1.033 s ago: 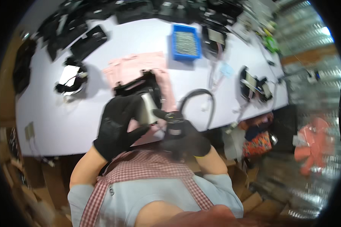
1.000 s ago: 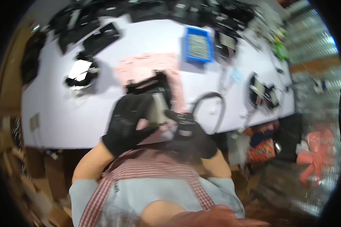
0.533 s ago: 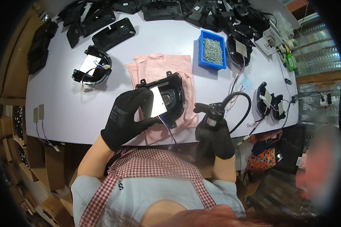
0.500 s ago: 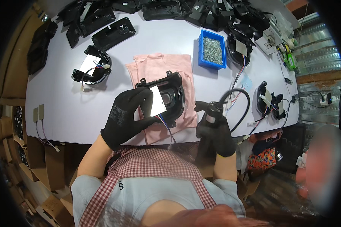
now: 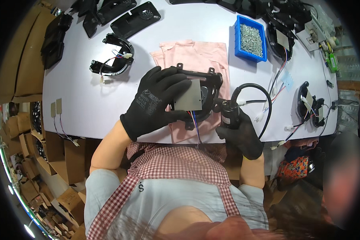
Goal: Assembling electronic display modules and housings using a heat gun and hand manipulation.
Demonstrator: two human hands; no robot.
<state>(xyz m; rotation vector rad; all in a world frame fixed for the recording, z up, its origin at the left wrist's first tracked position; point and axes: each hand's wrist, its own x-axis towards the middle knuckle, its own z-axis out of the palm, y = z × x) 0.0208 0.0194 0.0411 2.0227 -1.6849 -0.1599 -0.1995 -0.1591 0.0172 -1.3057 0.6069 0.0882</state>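
My left hand point(image 5: 154, 103), in a black glove, grips a black plastic housing point(image 5: 204, 94) with a grey square plate on it, held over a pink cloth point(image 5: 196, 60). Red, blue and black wires hang from the housing toward my chest. My right hand point(image 5: 240, 132), also gloved, is closed around a black electric screwdriver point(image 5: 229, 112) whose tip points at the housing's right edge. A black cable loops from the screwdriver up and to the right.
A blue tray of small screws point(image 5: 250, 39) stands behind the cloth. Black housings with wires lie at the left point(image 5: 112, 60), right point(image 5: 312, 104) and along the far edge point(image 5: 136, 18). Cardboard boxes point(image 5: 64, 160) stack below the white table point(image 5: 80, 100) at left.
The view has steadied and moved in closer. My right hand has brought the screwdriver up against the housing's right side, while my left hand keeps holding the housing over the cloth.
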